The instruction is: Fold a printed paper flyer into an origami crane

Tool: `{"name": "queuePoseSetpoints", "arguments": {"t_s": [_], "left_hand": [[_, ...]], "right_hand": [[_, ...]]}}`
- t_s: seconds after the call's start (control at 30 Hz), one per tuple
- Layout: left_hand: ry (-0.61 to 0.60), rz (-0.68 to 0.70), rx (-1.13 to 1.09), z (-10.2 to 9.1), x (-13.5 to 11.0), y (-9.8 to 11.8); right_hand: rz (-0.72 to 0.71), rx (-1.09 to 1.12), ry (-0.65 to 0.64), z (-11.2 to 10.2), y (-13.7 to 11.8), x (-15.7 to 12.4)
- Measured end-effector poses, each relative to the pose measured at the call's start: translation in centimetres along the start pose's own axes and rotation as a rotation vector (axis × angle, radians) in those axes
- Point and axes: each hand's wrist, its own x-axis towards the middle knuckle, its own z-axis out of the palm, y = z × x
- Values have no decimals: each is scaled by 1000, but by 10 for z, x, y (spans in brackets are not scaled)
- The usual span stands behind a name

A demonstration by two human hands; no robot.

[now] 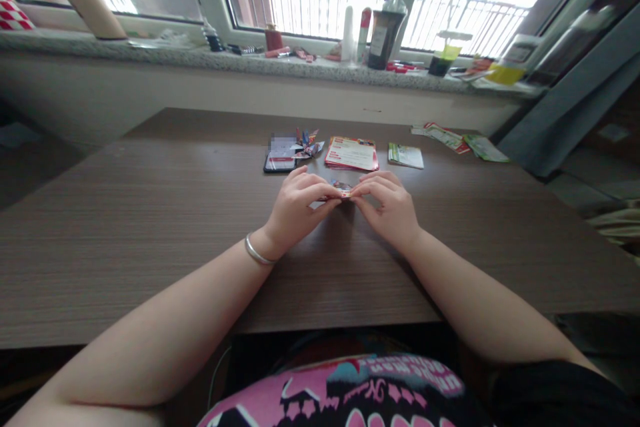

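Between my two hands is a small piece of folded, colourful printed paper (342,185), held just above the table. My left hand (301,199) pinches its left side between thumb and fingers; a silver bangle (257,250) circles that wrist. At the other end, the thumb and fingertips of my right hand (389,205) are closed on the paper. Fingers cover much of it. Beyond my hands lie a phone (281,155), a spiky folded paper piece (309,145) touching its right side, and a stack of red-edged printed cards (352,153).
A smaller stack of green-and-white cards (405,155) sits right of the red-edged one. More loose cards (450,139) lie at the far right of the brown table (175,213). Bottles, a dark lidded cup (385,37) and small items line the windowsill (300,69).
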Motion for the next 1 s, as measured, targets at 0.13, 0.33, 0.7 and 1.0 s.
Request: {"name": "queuePoseSetpoints", "arguments": {"t_s": [0.13, 0.33, 0.7, 1.0], "left_hand": [[30, 35, 45, 0, 0, 0], [46, 34, 22, 0, 0, 1], [-8, 19, 94, 1, -2, -1], [-60, 89, 160, -1, 0, 3]], "right_hand": [[-20, -1, 24, 2, -2, -1], [17, 56, 16, 4, 3, -1], [-38, 1, -38, 1, 0, -1], [-96, -55, -57, -1, -4, -1]]}}
